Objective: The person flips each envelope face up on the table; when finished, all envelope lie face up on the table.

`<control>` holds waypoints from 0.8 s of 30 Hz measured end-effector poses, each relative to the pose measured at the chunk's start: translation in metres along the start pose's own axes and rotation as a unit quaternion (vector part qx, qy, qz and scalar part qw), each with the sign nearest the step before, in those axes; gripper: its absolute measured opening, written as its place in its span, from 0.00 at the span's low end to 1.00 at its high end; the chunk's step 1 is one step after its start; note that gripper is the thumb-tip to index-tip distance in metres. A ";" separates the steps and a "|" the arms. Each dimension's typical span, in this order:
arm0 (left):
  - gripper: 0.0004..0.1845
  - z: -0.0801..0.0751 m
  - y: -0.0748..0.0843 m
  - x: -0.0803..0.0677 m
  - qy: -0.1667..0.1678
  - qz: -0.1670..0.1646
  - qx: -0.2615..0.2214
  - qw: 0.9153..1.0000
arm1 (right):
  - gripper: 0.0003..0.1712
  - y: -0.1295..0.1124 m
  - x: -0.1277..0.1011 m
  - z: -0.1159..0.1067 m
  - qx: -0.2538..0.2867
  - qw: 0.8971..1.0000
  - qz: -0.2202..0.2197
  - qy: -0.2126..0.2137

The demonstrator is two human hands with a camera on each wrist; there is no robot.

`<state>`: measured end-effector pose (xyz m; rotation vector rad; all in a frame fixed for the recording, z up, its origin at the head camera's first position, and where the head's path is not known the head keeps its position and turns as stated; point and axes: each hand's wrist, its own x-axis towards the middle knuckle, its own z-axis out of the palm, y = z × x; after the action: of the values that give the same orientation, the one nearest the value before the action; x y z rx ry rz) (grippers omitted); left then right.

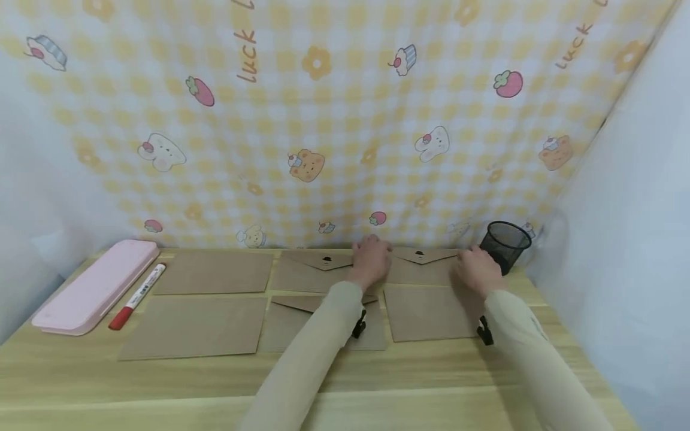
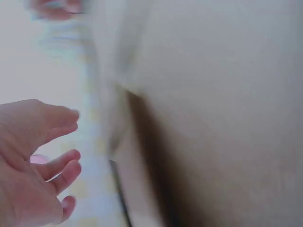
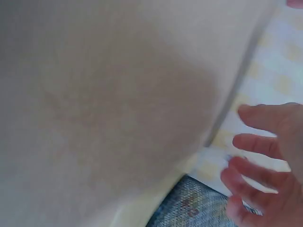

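My left hand is over the gap between two brown envelopes at the back of the table, fingers loosely bent and apart in the left wrist view. The back right envelope lies flap side up, its pointed flap marked with a small black hat print. At that envelope's right end is my right hand, its fingers spread and slightly bent in the right wrist view. Left of my left hand is the back middle envelope, also flap side up. A front right envelope lies plain side up below my right wrist.
A front middle envelope lies partly under my left sleeve. Two plain-side-up envelopes, one at the back and one in front, are to the left. Beyond are a red-capped marker and pink case. A black mesh cup stands far right.
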<state>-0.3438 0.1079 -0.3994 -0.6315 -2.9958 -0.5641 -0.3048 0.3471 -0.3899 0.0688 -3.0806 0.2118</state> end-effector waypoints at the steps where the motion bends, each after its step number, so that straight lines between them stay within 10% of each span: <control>1: 0.12 -0.005 0.000 -0.005 0.003 0.005 -0.027 1.000 | 0.15 0.001 -0.005 -0.002 0.023 1.000 -0.013 0.001; 5: 0.14 -0.024 0.004 -0.034 -0.057 0.024 -0.091 0.994 | 0.13 0.011 -0.033 -0.008 0.109 0.990 -0.092 -0.007; 13: 0.42 -0.013 0.023 -0.081 -0.241 0.115 0.002 0.964 | 0.25 0.022 -0.083 0.004 0.141 0.970 -0.174 -0.091; 24: 0.47 0.001 0.033 -0.098 -0.209 0.113 0.027 0.971 | 0.34 0.029 -0.103 -0.003 0.163 0.966 -0.167 -0.111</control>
<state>-0.2413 0.0985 -0.3989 -1.2032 -3.2283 -0.3724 -0.2038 0.3806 -0.3971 0.6621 -3.1444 0.7329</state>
